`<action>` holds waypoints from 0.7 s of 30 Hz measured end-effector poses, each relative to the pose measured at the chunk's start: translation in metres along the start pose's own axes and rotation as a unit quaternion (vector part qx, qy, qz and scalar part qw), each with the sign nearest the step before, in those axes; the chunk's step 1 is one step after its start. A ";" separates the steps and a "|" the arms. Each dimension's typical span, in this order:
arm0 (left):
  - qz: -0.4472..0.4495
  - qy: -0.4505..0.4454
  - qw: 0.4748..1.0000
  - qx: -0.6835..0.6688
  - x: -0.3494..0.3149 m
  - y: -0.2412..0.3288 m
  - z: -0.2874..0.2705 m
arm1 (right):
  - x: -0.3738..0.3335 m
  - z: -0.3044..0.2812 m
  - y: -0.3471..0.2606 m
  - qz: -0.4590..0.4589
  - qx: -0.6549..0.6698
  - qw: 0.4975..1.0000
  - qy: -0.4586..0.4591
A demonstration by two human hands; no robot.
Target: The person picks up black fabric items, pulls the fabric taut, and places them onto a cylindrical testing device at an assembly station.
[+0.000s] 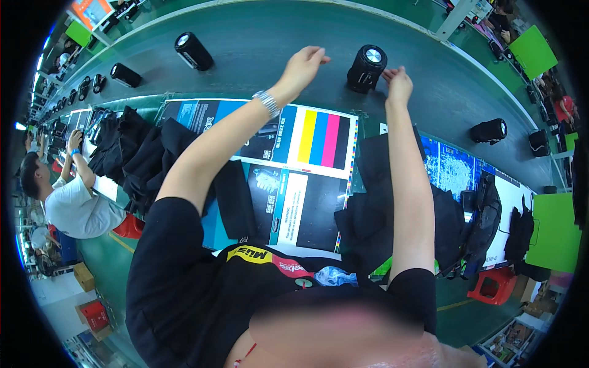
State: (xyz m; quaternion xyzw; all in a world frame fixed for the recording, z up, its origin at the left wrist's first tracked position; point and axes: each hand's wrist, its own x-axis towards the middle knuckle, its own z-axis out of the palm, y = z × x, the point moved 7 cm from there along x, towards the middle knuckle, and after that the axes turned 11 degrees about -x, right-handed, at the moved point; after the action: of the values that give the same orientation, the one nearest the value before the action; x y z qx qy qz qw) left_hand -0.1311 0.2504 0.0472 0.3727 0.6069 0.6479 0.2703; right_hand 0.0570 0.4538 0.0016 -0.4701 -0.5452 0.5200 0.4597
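A black cylindrical speaker (pixel 361 78) with a silver round end stands tilted in view on the long green belt, between my two hands. To its left, apart from it, my left hand (pixel 305 66) reaches over the belt with nothing in it, fingers loosely bent and parted. A metal-banded watch (pixel 267 103) circles that wrist. Just right of the speaker is my right hand (pixel 397 86), fingers stretched towards its side. Whether those fingertips touch it I cannot tell. Both arms extend over the bench, where printed sheets (pixel 319 138) lie.
Other black speakers (pixel 194 51) stand or lie along the belt (pixel 257 30) on both sides. Black cloth pouches (pixel 138 144) are heaped left of the sheets, more black fabric (pixel 368 214) right. A co-worker (pixel 80 202) sits at the left. A red stool (pixel 494 286) stands lower right.
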 end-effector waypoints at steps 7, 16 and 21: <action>0.129 -0.202 0.914 0.328 -0.204 0.068 -0.057 | -0.112 -0.034 -0.067 -0.109 -0.047 0.990 -0.076; 0.106 -0.078 0.950 0.284 -0.282 0.028 -0.114 | -0.303 0.065 -0.042 -0.136 -0.101 0.919 -0.355; -0.036 0.109 0.976 -0.182 -0.264 0.022 -0.124 | -0.362 0.089 -0.021 -0.076 0.037 0.862 -0.500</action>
State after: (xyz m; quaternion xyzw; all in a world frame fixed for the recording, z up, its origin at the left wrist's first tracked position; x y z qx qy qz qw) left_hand -0.0776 -0.0366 0.0298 0.2220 0.5174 0.7743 0.2887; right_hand 0.0176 0.0827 0.0144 -0.0863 -0.7164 0.6683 0.1807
